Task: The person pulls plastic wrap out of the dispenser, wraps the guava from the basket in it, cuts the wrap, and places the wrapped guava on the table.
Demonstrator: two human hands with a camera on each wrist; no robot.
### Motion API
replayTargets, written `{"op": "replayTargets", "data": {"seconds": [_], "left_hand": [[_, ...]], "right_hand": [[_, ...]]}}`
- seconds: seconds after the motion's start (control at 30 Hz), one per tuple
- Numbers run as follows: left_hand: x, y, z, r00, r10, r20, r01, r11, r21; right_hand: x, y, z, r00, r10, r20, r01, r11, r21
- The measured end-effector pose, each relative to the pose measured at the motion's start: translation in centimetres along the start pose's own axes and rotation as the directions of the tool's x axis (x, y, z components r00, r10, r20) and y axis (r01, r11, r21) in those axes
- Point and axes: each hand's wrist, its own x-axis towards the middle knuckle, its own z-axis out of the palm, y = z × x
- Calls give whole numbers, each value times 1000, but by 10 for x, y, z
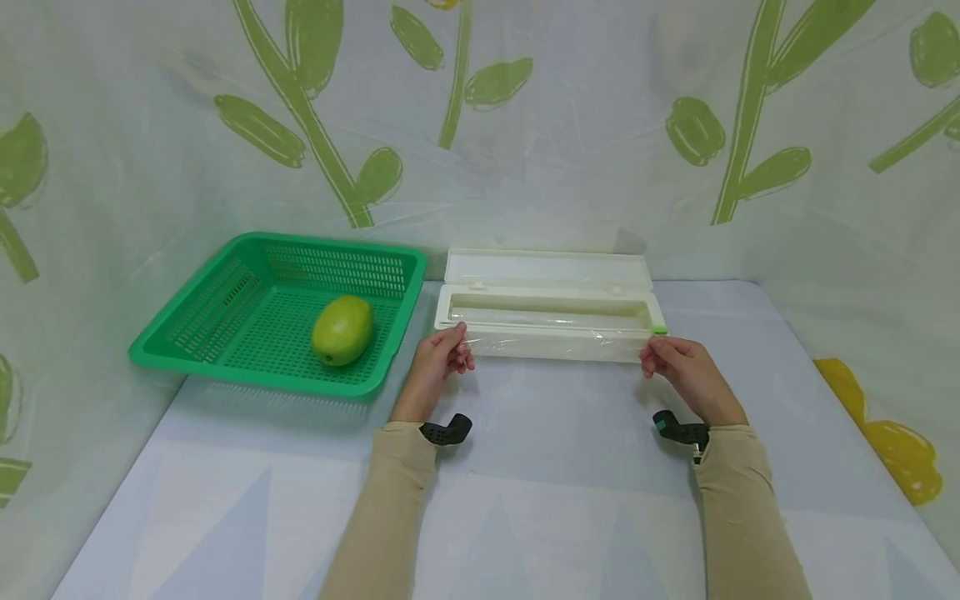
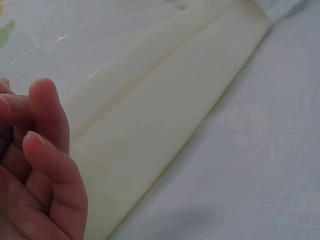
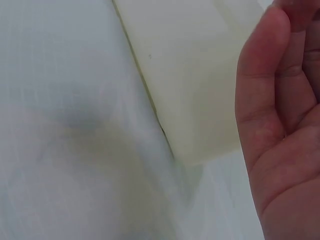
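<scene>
In the head view, clear film point(image 1: 555, 342) is stretched just right of centre, pinched at its ends by the left hand point(image 1: 433, 367) and the right hand point(image 1: 692, 373), before a white dispenser point(image 1: 546, 290) with its lid point(image 1: 547, 268) raised. Even, gentle tension is probably best kept to avoid creases. In the left wrist view, the left hand is seen curled at lower left. In the right wrist view, bent fingers point(image 3: 257, 95) are shown at right; the film cannot be made out there.
</scene>
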Motion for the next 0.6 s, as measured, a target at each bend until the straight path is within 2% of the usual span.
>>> {"op": "replayTargets", "data": {"seconds": [0.33, 0.6], "left_hand": [[-2, 4, 2, 1000, 14, 23, -13, 1000, -21], [-2, 5, 2, 999, 30, 39, -28, 998, -50]], "right_hand": [[1, -1, 0, 999, -43, 13, 41, 993, 108], [0, -3, 1, 999, -26, 22, 24, 996, 83]]}}
